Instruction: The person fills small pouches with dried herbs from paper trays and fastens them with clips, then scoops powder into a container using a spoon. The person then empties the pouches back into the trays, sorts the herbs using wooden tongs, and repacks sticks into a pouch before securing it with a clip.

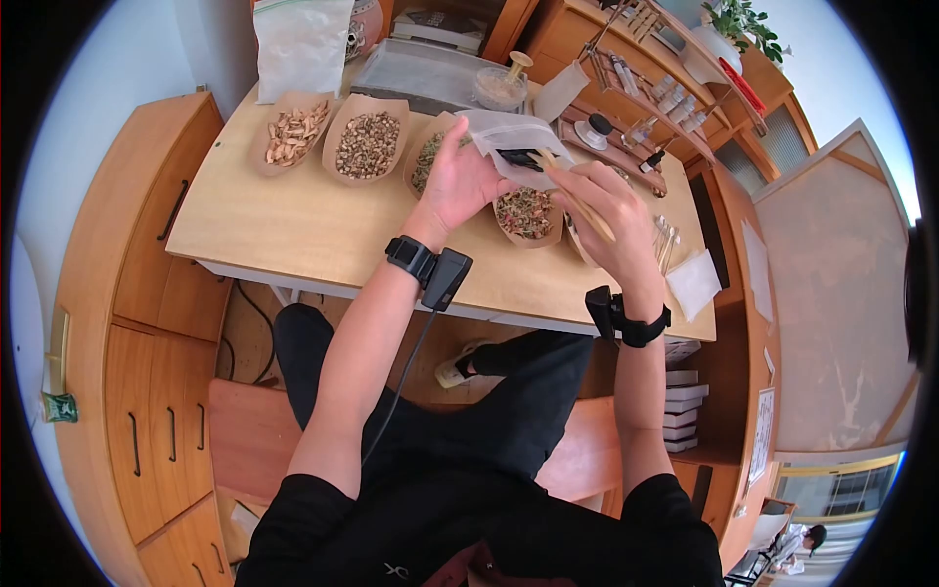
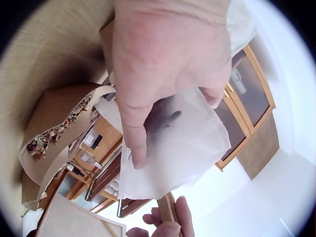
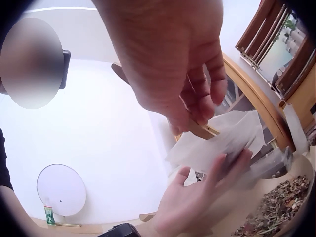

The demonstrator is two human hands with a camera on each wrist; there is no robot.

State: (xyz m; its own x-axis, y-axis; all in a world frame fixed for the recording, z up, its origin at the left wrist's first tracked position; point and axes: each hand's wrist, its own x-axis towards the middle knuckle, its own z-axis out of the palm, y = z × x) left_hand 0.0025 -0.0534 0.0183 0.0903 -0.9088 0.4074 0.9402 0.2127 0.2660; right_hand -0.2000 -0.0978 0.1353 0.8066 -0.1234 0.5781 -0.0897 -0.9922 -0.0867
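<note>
A translucent white pouch with dark pieces inside is held by the left hand, above the paper trays. In the left wrist view, the thumb lies along the front of the pouch, while the other fingers are mostly hidden behind it. The right hand grips wooden tongs, whose tips are at the pouch's mouth beside the dark pieces. The right wrist view shows the tongs between the right hand's fingers. Directly below the pouch stands a paper tray of reddish-green dried bits.
Paper trays of dried slices, brown pieces and green herbs stand to the left. Behind are a clear bin and a lidded glass jar. A wooden rack with bottles and a white packet are on the right.
</note>
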